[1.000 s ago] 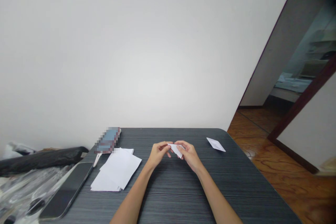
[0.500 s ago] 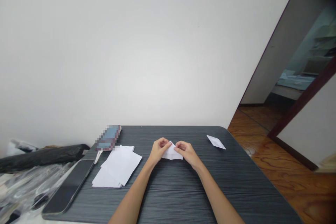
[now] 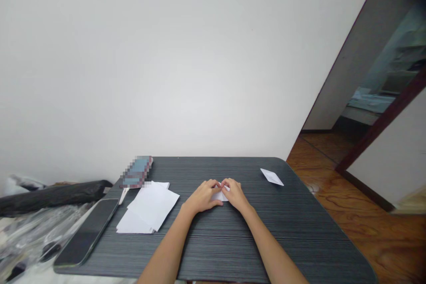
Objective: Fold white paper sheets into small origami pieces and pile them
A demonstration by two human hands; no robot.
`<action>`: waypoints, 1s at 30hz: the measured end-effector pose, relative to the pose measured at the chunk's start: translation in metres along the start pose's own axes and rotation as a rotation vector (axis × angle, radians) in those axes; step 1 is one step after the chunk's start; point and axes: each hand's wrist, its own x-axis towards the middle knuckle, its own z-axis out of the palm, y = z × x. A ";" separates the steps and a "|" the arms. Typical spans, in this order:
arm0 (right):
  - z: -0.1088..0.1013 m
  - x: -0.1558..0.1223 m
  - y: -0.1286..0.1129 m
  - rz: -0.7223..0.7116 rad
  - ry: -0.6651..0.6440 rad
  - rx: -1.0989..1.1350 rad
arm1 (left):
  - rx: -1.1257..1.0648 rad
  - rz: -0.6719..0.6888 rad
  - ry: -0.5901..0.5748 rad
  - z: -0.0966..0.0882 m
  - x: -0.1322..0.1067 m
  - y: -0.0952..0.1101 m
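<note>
Our hands have come closer together than they were half a second ago, and less of the little white paper [image 3: 218,196] shows now. Before, both our thumbs sat on it near its top and its near edge was plain to see. Now our left hand [image 3: 203,196] has spread over its left side. We think this means we are pressing a fold down.

The paper is in the middle of the table [image 3: 213,248], between our hands. Our left thumb is well apart from its fingers, and the hand curves over the paper; we cannot tell if it pinches or only presses. Our right hand [image 3: 234,191] is bent in, its thumb and finger tips close together, and it seems to nip the paper at the far side. The tips of both hands meet there, or nearly so.
</note>
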 end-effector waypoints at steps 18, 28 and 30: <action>-0.033 -0.010 0.002 -0.304 -0.162 -0.008 | 0.372 0.134 0.072 0.015 0.006 -0.012; -0.024 -0.009 0.002 -0.463 -0.104 -0.042 | 0.299 0.114 0.093 0.010 0.006 -0.008; -0.022 -0.009 0.002 -0.470 -0.092 -0.034 | 0.249 0.082 0.106 0.008 0.006 -0.006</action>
